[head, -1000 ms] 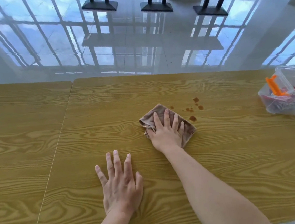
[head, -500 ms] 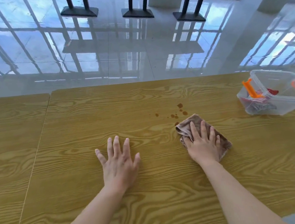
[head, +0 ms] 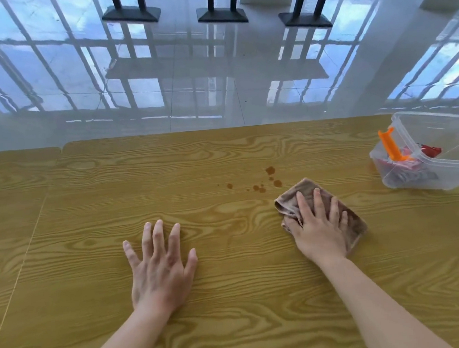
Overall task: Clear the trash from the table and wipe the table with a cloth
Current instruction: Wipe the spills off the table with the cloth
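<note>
A folded brown cloth (head: 357, 224) lies on the wooden table (head: 221, 152), right of centre. My right hand (head: 319, 227) presses flat on top of it, fingers spread, covering most of it. Just beyond the cloth's far left corner sit several small brown stains (head: 270, 176) on the wood. My left hand (head: 160, 264) rests flat on the bare table to the left, fingers apart, holding nothing. A clear plastic bin (head: 439, 168) at the right edge holds red wrappers and other trash.
The bin has orange latch clips (head: 389, 144). A seam (head: 23, 261) runs between this table and a second wooden table (head: 7, 191) on the left. Beyond the far edge is a glossy tiled floor with black table bases (head: 221, 13).
My right hand slid the cloth to the right, off the stain area, so the spots now lie uncovered to its far left. The view shifted left to right; my left hand stayed flat.
</note>
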`<state>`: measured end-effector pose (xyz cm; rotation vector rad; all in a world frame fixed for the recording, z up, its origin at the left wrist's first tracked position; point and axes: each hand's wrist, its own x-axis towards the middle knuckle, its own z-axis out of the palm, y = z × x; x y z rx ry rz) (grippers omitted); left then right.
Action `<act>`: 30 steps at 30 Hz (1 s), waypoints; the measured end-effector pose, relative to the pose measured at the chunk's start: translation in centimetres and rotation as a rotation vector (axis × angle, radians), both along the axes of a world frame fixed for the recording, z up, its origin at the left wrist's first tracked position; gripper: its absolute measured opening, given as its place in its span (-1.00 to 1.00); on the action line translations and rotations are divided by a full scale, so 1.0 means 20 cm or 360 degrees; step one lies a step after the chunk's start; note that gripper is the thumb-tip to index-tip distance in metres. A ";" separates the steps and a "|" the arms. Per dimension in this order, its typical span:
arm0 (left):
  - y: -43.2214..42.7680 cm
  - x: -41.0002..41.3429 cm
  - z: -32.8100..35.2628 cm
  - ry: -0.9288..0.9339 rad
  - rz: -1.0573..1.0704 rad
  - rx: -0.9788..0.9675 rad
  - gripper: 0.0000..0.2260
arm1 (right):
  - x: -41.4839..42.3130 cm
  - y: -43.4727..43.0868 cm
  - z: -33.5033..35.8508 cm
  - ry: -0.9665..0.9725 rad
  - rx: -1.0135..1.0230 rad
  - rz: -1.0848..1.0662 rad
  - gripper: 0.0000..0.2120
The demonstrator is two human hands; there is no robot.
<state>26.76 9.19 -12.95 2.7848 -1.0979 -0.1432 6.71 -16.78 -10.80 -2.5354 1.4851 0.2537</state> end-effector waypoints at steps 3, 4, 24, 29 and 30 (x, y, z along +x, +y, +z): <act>0.01 -0.01 0.01 -0.0005 -0.0005 0.0006 -0.37 | 0.01 0.26 -0.05 -0.0069 -0.0062 0.0584 -0.32; 0.01 -0.01 0.01 -0.0011 0.0000 0.0009 -0.37 | -0.04 0.33 -0.06 -0.0096 -0.0116 0.0813 -0.31; 0.00 -0.01 0.01 -0.0022 -0.0009 0.0054 -0.39 | -0.18 -0.17 -0.02 0.0021 -0.0140 0.0419 -0.30; 0.00 -0.01 0.01 -0.0036 -0.0011 0.0057 -0.39 | 0.16 -0.45 0.02 0.0003 0.0049 -0.0002 -0.39; 0.00 -0.01 0.01 -0.0036 -0.0014 0.0059 -0.39 | 0.16 -0.40 0.00 -0.0001 0.0033 0.0119 -0.40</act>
